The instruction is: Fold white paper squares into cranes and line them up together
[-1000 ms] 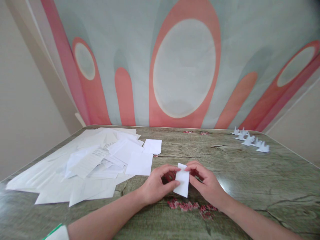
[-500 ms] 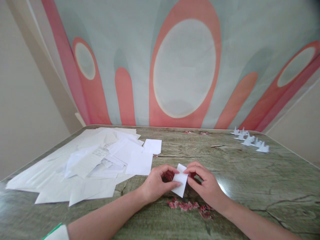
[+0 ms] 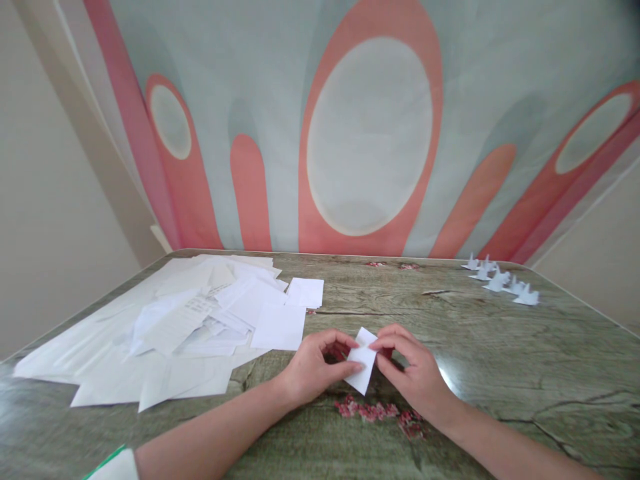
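A small piece of folded white paper (image 3: 361, 379) is held between both hands, low over the middle of the table. My left hand (image 3: 314, 367) pinches it from the left, thumb lying on its face and fingers at its upper edge. From the right, my right hand (image 3: 415, 367) grips the paper's upper right edge between its fingertips. The fingers partly cover the paper, so its inner folds are hard to make out.
A wide heap of loose white sheets (image 3: 175, 380) covers the table's left side. Square paper pieces (image 3: 306, 292) lie at its right edge. Several folded paper figures (image 3: 497, 281) stand at the far right. A patterned backdrop (image 3: 280, 80) rises behind the wood-look table (image 3: 500, 353).
Both hands and the folded paper have shifted very slightly. The right fingertips have slid a little across the paper's upper edge; the rest stays the same.
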A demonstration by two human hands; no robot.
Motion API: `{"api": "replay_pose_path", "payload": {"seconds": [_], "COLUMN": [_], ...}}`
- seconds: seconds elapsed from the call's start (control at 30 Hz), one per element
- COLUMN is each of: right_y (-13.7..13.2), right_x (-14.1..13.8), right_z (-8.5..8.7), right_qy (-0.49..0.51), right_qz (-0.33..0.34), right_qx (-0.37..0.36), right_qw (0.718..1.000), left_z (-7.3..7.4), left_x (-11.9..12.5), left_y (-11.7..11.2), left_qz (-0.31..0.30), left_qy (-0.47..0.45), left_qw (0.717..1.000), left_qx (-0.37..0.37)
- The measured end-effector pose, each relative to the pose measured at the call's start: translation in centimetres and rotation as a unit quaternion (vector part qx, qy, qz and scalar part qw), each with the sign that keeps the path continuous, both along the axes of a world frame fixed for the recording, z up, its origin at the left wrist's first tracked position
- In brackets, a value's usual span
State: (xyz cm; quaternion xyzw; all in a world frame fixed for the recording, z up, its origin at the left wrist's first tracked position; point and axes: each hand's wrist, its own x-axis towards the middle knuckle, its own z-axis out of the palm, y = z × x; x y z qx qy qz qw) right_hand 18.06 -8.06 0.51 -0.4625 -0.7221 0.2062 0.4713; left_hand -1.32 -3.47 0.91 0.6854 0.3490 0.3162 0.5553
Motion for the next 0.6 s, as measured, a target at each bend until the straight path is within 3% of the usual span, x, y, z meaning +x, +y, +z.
{"api": "replay_pose_path", "payload": {"seconds": [0.2,0.43,0.6], "right_y": [-0.05,-0.05,-0.03], "right_x": [-0.09,0.00,0.00], "right_z": [-0.02,-0.07,-0.10], "right_qy": [0.002,-0.004,-0.006], "right_qz": [-0.007,-0.030,-0.031], "right_qx": [0.013,0.029,0.040], "right_qw": [1.000,0.999,0.999], "left_z": [0.04,0.56,0.55], "left_x": [0.28,0.70,0.82], "left_y": [-0.08,-0.63,-0.67], "left_qz": [0.045,0.009,0.054], "left_qy": [0.004,-0.098,-0.082], "left_qw": [0.998,0.985,0.984], "left_qx": [-0.031,-0.140,-0.147]}}
